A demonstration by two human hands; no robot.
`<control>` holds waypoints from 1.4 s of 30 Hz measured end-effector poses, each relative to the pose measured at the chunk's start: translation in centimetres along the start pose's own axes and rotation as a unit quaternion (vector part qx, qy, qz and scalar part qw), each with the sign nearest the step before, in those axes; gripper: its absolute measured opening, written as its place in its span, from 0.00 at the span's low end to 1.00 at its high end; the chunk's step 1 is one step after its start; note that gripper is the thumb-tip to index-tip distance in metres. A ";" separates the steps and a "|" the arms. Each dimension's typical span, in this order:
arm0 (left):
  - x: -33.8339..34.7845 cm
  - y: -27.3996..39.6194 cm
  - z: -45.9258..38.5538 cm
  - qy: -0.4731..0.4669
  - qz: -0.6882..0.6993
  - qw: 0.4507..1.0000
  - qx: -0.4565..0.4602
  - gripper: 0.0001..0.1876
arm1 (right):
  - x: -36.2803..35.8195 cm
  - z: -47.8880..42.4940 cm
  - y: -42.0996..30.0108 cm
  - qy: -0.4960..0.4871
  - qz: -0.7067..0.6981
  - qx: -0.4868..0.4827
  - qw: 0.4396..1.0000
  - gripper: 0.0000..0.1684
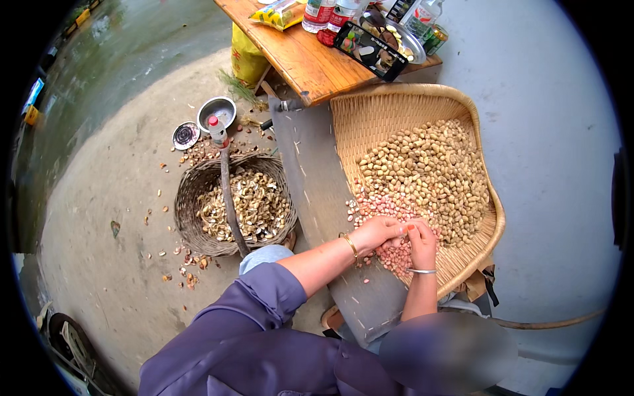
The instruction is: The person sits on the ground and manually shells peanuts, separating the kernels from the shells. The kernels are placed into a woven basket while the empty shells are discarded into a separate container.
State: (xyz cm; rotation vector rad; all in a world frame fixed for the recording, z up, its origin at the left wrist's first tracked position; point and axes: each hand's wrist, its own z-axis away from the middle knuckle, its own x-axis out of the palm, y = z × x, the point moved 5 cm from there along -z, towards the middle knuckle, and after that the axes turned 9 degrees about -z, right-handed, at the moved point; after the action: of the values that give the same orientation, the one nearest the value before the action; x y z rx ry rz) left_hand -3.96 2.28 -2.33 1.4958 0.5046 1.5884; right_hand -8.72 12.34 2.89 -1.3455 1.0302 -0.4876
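Observation:
My left hand (380, 232), with a gold bracelet at the wrist, meets my right hand (422, 241), which wears a silver bangle. Thumbs and fingertips are pinched together over a woven winnowing basket (369, 111). Whatever may be between the fingertips is hidden. Shelled pink peanut kernels (396, 257) lie directly beneath both hands. Beyond them, a large heap of unshelled peanuts (426, 168) fills the middle and right of the basket. To my left, a dark wicker basket (185, 203) with a wooden handle (228, 193) holds peanut shells (247, 205).
A grey board-like edge (309, 173) runs along the winnowing basket's left side. Ahead, a wooden table (317, 69) carries a phone (370, 51), bottles (317, 15) and a metal plate (413, 42). A metal bowl (217, 111) and scattered shells are on the ground.

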 end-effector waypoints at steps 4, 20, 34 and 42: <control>1.4 -0.2 0.7 -0.048 -0.004 0.999 -0.002 0.10 | 0.4 1.3 0.6 0.059 -0.067 0.027 0.996 0.10; 2.6 2.3 1.2 0.042 -0.443 0.855 0.266 0.08 | 1.7 3.0 1.0 0.073 -0.391 0.145 0.906 0.23; 1.2 0.0 0.5 0.164 -0.257 0.940 0.156 0.07 | 3.8 4.0 3.9 0.145 -0.514 0.167 0.829 0.15; -0.5 0.1 -0.2 0.235 0.051 0.966 0.096 0.08 | 1.6 1.2 4.6 0.173 -0.130 0.149 0.965 0.18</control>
State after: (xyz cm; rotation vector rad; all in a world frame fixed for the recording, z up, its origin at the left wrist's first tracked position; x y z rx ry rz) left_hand -4.19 1.86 -2.61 1.2908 0.8806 2.0364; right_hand -8.17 12.71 -2.03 -1.1513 1.0135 -1.0630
